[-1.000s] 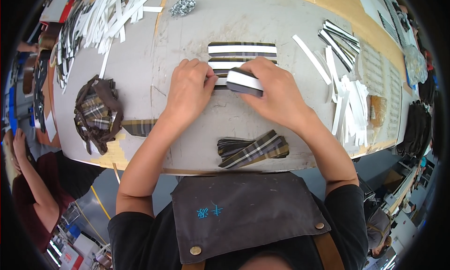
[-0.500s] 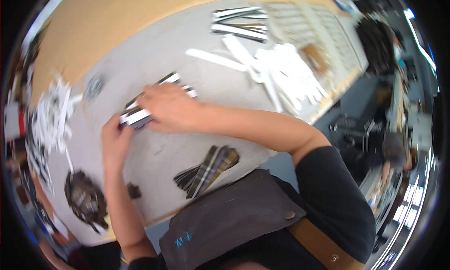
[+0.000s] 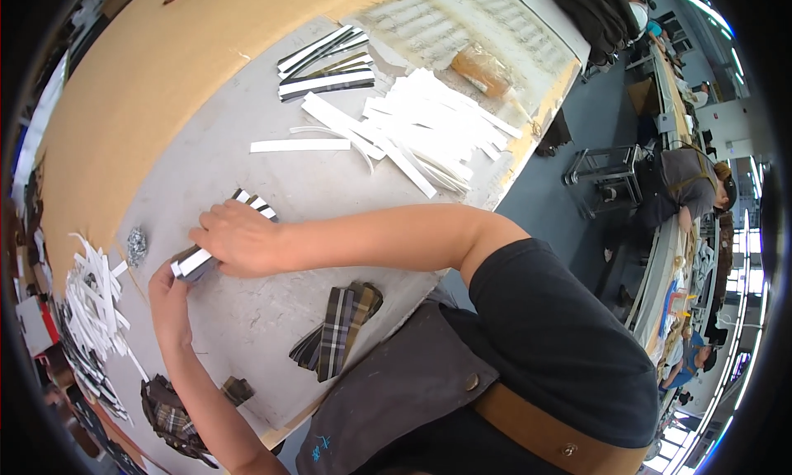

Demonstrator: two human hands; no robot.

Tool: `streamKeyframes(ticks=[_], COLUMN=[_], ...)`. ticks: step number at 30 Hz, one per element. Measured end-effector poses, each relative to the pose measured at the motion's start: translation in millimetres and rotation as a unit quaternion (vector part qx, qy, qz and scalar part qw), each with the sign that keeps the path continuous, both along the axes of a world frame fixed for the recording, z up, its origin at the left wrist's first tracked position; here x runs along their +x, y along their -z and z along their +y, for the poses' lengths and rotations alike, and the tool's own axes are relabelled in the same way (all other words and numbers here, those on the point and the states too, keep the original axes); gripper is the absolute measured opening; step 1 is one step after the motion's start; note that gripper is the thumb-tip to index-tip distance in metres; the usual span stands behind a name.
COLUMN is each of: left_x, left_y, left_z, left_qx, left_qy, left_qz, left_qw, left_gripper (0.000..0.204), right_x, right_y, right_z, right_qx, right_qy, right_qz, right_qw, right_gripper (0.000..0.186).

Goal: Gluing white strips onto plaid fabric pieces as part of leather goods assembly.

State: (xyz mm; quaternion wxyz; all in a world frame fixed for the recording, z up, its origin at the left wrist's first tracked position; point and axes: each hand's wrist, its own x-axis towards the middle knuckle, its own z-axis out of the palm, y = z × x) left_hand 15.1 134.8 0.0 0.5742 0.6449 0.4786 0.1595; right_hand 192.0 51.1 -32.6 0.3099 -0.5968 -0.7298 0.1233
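A small stack of dark plaid fabric strips with white strips on them (image 3: 194,263) lies slantwise on the grey table under both hands. My left hand (image 3: 171,306) pinches the near left end between thumb and fingers. My right hand (image 3: 243,240) lies across the middle with its fingers curled over the strips, hiding that part; the far ends fan out beyond it. Closer to me lies a separate pile of plaid fabric strips (image 3: 337,330). Farther off, more white-and-dark strips (image 3: 326,83) are laid in a fanned group.
Loose white strips (image 3: 429,124) form a heap right of centre, beside a packet in clear wrapping (image 3: 481,72). At the left are more white strips (image 3: 91,289), a grey crumpled ball (image 3: 137,245) and a bunched plaid cloth (image 3: 173,413). People work along a bench (image 3: 660,252) at the right.
My view has shifted, so the table's contents appear lower and further left. Both hands stay on the strip stack; my right hand still lies across its middle.
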Motion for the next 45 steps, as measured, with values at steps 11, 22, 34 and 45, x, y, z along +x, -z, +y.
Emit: streamKeyframes(ticks=[11, 22, 34, 45], left_x=[-10.7, -15.4, -15.7, -20.5], left_y=[-35.3, -25.3, -4.3, -13.0], left_z=[-70.3, -110.7, -164.8, -149.4], left_qx=[0.059, 0.2, 0.237, 0.238], left_qy=[0.002, 0.127, 0.249, 0.216], left_qz=[-0.026, 0.015, 0.061, 0.04], left_qw=[0.998, 0.971, 0.937, 0.946], left_gripper=[0.022, 0.009, 0.024, 0.009], right_x=[118.2, 251.4, 42.7, 39.6], right_y=[-64.1, -38.0, -15.9, -11.0], right_z=[-36.4, -38.1, -139.9, -133.5], right_qx=[0.097, 0.039, -0.126, -0.16], right_qy=[0.181, 0.204, -0.231, -0.172], right_qz=[0.107, -0.315, 0.031, 0.166], right_qw=[0.973, 0.926, 0.964, 0.958], right_gripper=[0.034, 0.044, 0.033, 0.017])
